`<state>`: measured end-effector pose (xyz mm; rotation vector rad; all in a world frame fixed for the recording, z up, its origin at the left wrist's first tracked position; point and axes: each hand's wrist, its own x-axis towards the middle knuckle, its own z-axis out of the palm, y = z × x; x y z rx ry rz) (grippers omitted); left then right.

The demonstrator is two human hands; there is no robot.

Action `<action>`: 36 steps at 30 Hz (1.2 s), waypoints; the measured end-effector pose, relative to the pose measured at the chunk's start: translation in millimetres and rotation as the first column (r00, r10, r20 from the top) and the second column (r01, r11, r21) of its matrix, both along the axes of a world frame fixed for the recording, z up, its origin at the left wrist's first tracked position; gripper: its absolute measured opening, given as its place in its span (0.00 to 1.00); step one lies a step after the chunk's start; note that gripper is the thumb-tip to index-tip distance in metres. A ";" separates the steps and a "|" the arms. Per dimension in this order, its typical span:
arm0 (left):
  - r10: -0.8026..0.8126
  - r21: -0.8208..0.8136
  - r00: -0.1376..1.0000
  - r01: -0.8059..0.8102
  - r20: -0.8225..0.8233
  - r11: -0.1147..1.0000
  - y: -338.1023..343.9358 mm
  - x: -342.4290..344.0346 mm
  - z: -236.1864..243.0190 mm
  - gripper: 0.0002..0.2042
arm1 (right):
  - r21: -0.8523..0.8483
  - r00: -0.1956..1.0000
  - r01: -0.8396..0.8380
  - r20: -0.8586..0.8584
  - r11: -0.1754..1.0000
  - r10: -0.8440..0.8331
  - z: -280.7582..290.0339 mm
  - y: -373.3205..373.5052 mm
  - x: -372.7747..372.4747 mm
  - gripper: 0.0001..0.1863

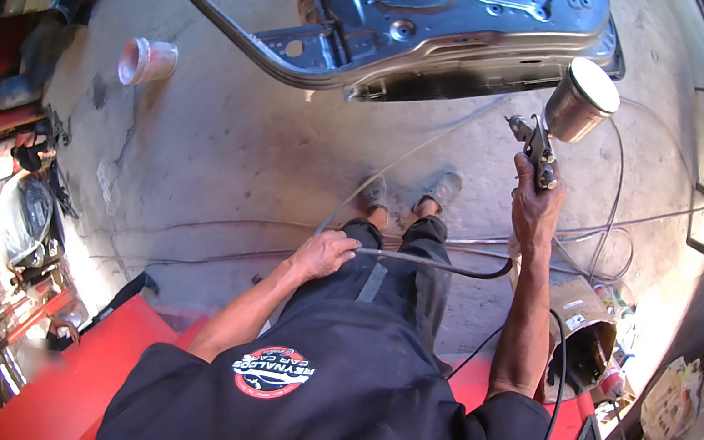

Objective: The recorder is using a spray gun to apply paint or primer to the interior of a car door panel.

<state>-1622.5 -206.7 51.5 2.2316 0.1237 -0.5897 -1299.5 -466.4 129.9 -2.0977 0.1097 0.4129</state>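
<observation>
head view, looking straight down our own body to the concrete floor (pixel 226 145). our right hand (pixel 534 207), right of centre, holds a spray gun (pixel 560 124) upright, fingers wrapped tight around its grip; the metal cup sits on top with its pale lid level, which would keep the contents from spilling, and the nozzle points toward the bare grey car door (pixel 439 22) lying flat across the upper centre of the frame, apart from the gun. a dark hose (pixel 446 266) runs from below the right hand leftward across our thighs to our left hand (pixel 323 255), whose fingers are curled loosely over it at the trouser leg; we judge that this keeps the line's slack off the door and away from the feet. whether the trigger is pressed we cannot tell.

more thin lines loop over the floor at right. a pale pink plastic cup (pixel 147 61) lies on its side at upper left, well apart from both hands. at lower right, just beside the right forearm, stands a round brown drum (pixel 582 335) with a small pale rectangular label on its side. on the back of our black shirt, lower centre, is a round red, white and black emblem (pixel 273 371). red flooring (pixel 83 380) fills the lower left.
</observation>
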 end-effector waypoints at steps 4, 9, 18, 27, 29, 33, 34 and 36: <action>-0.019 -0.033 1.000 0.019 0.025 0.999 -20.3 32.1 6.4 0.12 | -0.037 0.988 0.003 0.152 0.999 0.003 -2.6 -33.0 25.1 0.20; -0.011 -0.044 1.000 0.012 0.024 0.999 -41.7 65.8 19.8 0.13 | -0.057 0.982 0.030 0.188 0.998 -0.019 9.4 -62.7 52.5 0.19; -0.042 -0.077 0.997 0.047 0.063 0.996 -71.1 104.5 29.8 0.13 | -0.107 0.943 0.112 0.324 0.988 -0.072 8.5 -108.6 101.2 0.18; -0.024 -0.112 0.997 0.032 0.076 0.993 -95.5 133.9 41.2 0.11 | -0.243 0.877 0.234 0.471 0.941 -0.097 -2.2 -134.4 151.0 0.21; -0.006 -0.116 0.998 0.014 0.070 0.993 -100.0 136.9 43.6 0.11 | -0.257 0.844 0.244 0.532 0.935 -0.074 -3.1 -132.3 158.5 0.21; -0.003 -0.122 0.997 0.012 0.076 0.992 -102.9 140.3 44.5 0.12 | -0.273 0.835 0.241 0.548 0.932 -0.055 -2.6 -130.1 165.7 0.20; 0.001 -0.123 0.997 0.008 0.074 0.992 -102.6 138.9 42.9 0.12 | -0.260 0.846 0.232 0.530 0.937 -0.062 -0.1 -128.0 164.7 0.20; -0.019 -0.109 0.997 0.027 0.073 0.994 -101.6 135.3 39.2 0.12 | -0.251 0.857 0.223 0.510 0.942 -0.067 2.2 -124.4 159.5 0.19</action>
